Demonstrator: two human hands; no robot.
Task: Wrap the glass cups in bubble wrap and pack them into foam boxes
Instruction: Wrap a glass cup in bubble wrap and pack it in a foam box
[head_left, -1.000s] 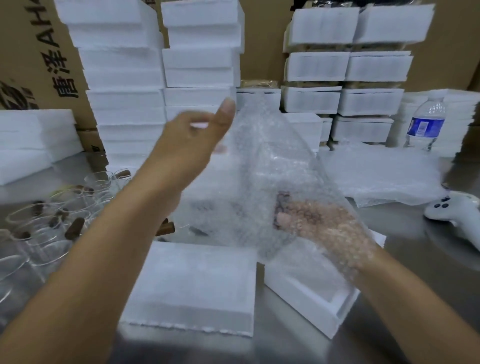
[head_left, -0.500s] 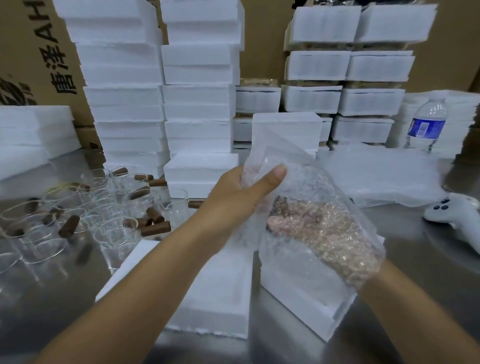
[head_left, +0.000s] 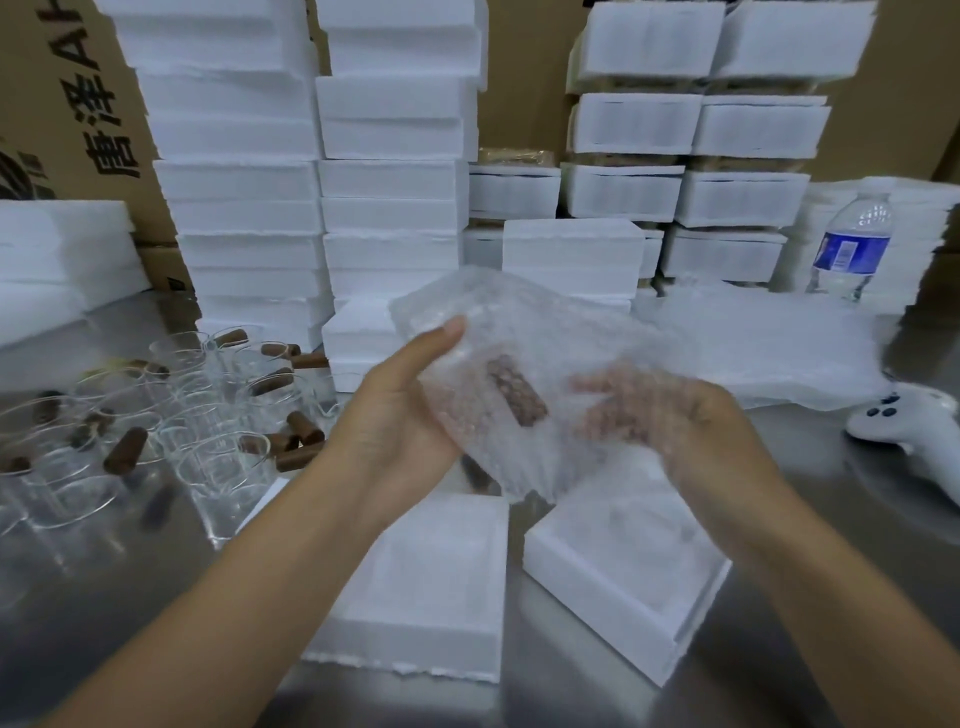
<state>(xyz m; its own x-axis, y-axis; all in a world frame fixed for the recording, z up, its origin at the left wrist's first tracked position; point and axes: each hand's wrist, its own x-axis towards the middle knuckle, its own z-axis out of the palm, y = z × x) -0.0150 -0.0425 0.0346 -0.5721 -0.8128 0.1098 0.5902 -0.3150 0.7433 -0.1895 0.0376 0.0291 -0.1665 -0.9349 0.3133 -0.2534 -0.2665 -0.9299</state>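
While the left hand (head_left: 405, 421) grips bubble wrap (head_left: 524, 322) around a glass cup (head_left: 517, 397), the right hand (head_left: 675, 415) clasps it from under the sheet. Open foam boxes (head_left: 431, 623) sit below.

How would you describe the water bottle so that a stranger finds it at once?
At the far right of the steel table, behind the pile of bubble wrap, stands a clear plastic bottle. Its blue label sets it apart from the white foam around it.
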